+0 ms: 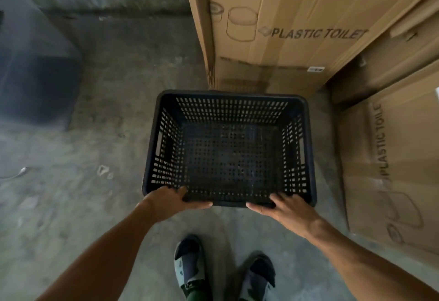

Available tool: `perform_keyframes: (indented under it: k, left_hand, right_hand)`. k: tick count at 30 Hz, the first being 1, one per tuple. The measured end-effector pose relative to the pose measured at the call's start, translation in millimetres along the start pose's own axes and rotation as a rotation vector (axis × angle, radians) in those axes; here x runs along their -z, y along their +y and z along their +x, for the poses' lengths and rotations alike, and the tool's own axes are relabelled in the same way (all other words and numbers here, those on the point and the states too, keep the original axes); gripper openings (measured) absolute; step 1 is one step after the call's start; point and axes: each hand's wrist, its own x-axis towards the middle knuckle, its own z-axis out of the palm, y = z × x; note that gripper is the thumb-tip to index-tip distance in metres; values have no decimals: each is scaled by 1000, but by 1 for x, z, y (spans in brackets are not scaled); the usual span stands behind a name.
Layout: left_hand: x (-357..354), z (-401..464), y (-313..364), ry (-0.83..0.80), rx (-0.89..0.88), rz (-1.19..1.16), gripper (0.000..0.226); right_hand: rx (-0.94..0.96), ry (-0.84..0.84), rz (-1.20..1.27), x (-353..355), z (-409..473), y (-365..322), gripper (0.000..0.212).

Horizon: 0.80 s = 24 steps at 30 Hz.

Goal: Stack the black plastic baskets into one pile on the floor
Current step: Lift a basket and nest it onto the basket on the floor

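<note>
Hands: left hand (169,202) and right hand (283,208) clasp near rim of basket (228,155) | basket straight ahead, long axis left-right | both equally near

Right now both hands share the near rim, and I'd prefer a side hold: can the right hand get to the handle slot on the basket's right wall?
Probably yes: the right hand grips the basket near that corner, and nothing covers the handle slot.

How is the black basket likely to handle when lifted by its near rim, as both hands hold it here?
The black basket is empty and perforated all over, so probably light. Its thick rim suggests it stays fairly stiff. With left hand and right hand both on the near rim, the far end may dip.
</note>
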Motion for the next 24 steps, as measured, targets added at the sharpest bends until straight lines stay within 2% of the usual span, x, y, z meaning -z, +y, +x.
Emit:
perform_keyframes:
  k: [2, 5, 6, 7, 8, 10, 12, 14, 15, 16, 18, 21, 24]
  left_hand:
    - [-10, 4, 7, -112, -6, -105, 82]
    - [-18, 5, 10, -117, 14, -177, 87]
    - [-21, 5, 8, -113, 21, -211, 89]
    - [-21, 4, 3, -85, 40, -272, 91]
    - [-19, 3, -4, -18, 86, -335, 91]
    - [-14, 2, -24, 185, 319, -386, 89]
    - [-14, 6, -48, 299, 677, -465, 91]
    - [-14, 12, -73, 267, 972, -626, 99]
    - [-17, 14, -83, 239, 1057, -718, 103]
    - [-22, 16, -90, 211, 1099, -799, 107]
    - [-32, 19, -94, 162, 1065, -882, 110]
    - [-47, 24, -88, 159, 1028, -838, 111]
    - [-53, 23, -85, 176, 1039, -780, 117]
  right_hand:
    - [-9, 5, 11, -10, 2, -6, 99]
    - [-31, -105, 92, -19, 2, -14, 101]
    - [-28, -137, 161, -20, 1, -12, 93]
    - [-43, -130, 223, -18, 0, -8, 75]
    - [-86, -63, 260, -14, 0, -3, 58]
    - [-296, 148, 332, -9, 4, 16, 53]
    - [-668, 282, 324, -7, 10, 40, 66]
    - [-1024, 240, 425, -11, 14, 64, 81]
    - [-1103, 161, 502, -14, 15, 74, 83]
    - [-1118, 86, 549, -19, 16, 81, 83]
    - [-1072, 38, 625, -30, 20, 86, 82]
    - [-1041, 133, 603, -50, 29, 87, 86]
    - [-1030, 114, 567, -49, 32, 85, 88]
